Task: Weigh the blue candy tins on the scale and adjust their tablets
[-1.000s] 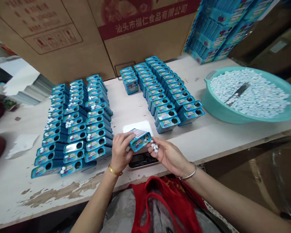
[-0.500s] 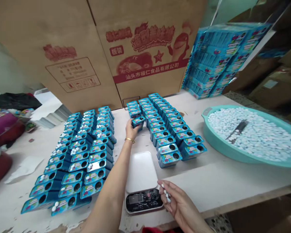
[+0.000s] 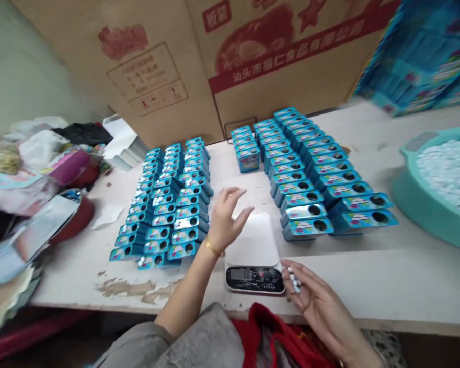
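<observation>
My left hand [image 3: 228, 217], a bracelet on its wrist, is raised just left of the white scale plate [image 3: 258, 240] with fingers apart and nothing between them. Beside the scale's black display panel [image 3: 253, 278], my right hand [image 3: 310, 296] holds several small white candies [image 3: 294, 280] in its curled fingers. Rows of blue boxes [image 3: 187, 209] with round holes stand on the left, some with white candies on top. More blue boxes [image 3: 299, 186] stand in rows to the right of the scale, and a short row [image 3: 248, 153] stands behind it.
A teal basin [image 3: 425, 204] of white candies is at the right edge. Large cardboard boxes [image 3: 168, 117] stand behind. Wrapped blue packs [image 3: 417, 76] are at the back right. A red bowl [image 3: 86, 217], paper [image 3: 107, 216] and bags [image 3: 42, 145] lie at the left.
My left hand has let go of the blue box at the short row and drawn back toward me, opening. The view has shifted left and down. My right hand still holds the candies.
</observation>
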`<action>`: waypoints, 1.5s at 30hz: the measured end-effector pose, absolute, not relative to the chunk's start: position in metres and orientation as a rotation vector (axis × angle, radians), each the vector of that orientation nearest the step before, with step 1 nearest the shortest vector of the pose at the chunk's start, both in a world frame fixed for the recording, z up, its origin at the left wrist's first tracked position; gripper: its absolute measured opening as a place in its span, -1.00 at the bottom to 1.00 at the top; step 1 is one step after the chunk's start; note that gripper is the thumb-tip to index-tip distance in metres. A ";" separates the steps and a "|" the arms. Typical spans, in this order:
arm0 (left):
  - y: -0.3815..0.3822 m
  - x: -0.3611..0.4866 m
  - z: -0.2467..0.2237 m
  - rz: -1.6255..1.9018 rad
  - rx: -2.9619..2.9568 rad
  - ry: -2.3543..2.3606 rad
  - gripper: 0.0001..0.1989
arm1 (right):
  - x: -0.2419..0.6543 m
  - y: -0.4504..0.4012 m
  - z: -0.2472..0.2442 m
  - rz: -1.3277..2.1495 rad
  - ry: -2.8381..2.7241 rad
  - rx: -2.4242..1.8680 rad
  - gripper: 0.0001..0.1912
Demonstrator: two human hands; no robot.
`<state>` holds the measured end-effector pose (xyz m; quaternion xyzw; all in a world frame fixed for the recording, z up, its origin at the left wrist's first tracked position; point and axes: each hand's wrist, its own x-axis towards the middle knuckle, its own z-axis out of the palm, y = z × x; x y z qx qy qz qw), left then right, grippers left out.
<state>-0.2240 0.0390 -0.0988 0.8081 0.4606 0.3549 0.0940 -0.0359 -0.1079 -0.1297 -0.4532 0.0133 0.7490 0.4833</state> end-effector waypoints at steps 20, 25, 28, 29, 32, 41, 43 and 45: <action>-0.043 -0.256 -0.045 0.421 2.831 1.315 -0.83 | -0.040 -0.151 -0.134 1.821 -0.077 -1.033 -0.74; -0.003 -0.212 -0.062 0.046 2.969 1.162 -0.85 | -0.033 -0.159 -0.135 1.821 -0.065 -1.020 -0.74; 0.005 -0.206 -0.067 -0.019 2.955 1.112 -0.87 | -0.027 -0.160 -0.137 1.805 -0.041 -1.039 -0.73; 0.006 -0.207 -0.066 0.020 2.935 1.096 -0.86 | -0.025 -0.160 -0.138 1.802 -0.038 -1.046 -0.74; 0.002 -0.220 -0.060 0.327 2.816 1.065 -0.73 | -0.021 -0.160 -0.140 1.809 -0.041 -1.053 -0.76; -0.055 -0.289 -0.088 0.863 2.163 1.510 -0.86 | -0.014 -0.158 -0.142 1.900 -0.057 -1.168 -0.78; -0.067 -0.298 -0.104 0.821 2.087 1.554 -0.86 | -0.016 -0.156 -0.141 1.926 -0.069 -1.182 -0.80; -0.076 -0.303 -0.116 0.801 2.014 1.581 -0.84 | -0.019 -0.151 -0.137 1.929 -0.089 -1.200 -0.79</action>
